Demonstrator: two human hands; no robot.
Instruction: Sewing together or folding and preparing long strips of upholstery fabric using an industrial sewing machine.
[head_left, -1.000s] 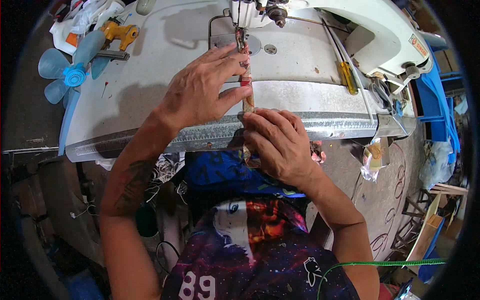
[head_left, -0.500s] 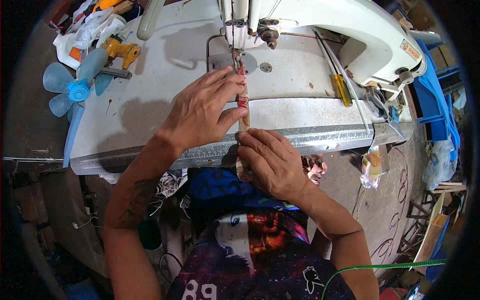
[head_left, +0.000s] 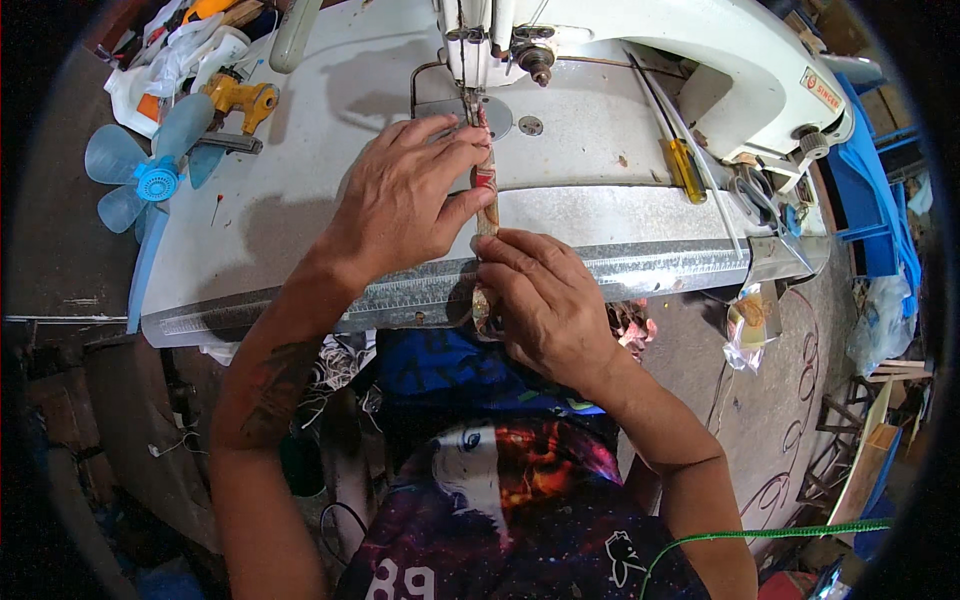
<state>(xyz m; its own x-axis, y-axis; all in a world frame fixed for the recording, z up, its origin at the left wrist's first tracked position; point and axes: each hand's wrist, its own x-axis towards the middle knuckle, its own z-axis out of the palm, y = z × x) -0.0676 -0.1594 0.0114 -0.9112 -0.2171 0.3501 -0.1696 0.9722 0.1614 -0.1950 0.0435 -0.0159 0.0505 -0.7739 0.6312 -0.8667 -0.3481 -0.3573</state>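
A narrow patterned fabric strip (head_left: 485,180) runs from under the presser foot (head_left: 472,103) of a white sewing machine (head_left: 750,75) toward the table's front edge. My left hand (head_left: 410,190) rests beside and on the strip just below the foot, fingers stretched and slightly apart, thumb against it. Closer to me, my right hand (head_left: 545,300) has curled fingers gripping the same strip over the metal ruler (head_left: 655,263) along the edge. The strip's lower end curls beside my right fingers.
At left lie a blue fan (head_left: 158,180), a yellow tool (head_left: 243,98) and white plastic items (head_left: 135,100). A screwdriver (head_left: 688,170) and scissors (head_left: 755,200) lie at right. Below are a boxed bag (head_left: 748,320), blue racks (head_left: 865,190) and a green cord (head_left: 760,530).
Compared with half a second ago, both hands and the strip sit slightly farther forward, toward the presser foot. The whole view has also shifted a little since a second ago.
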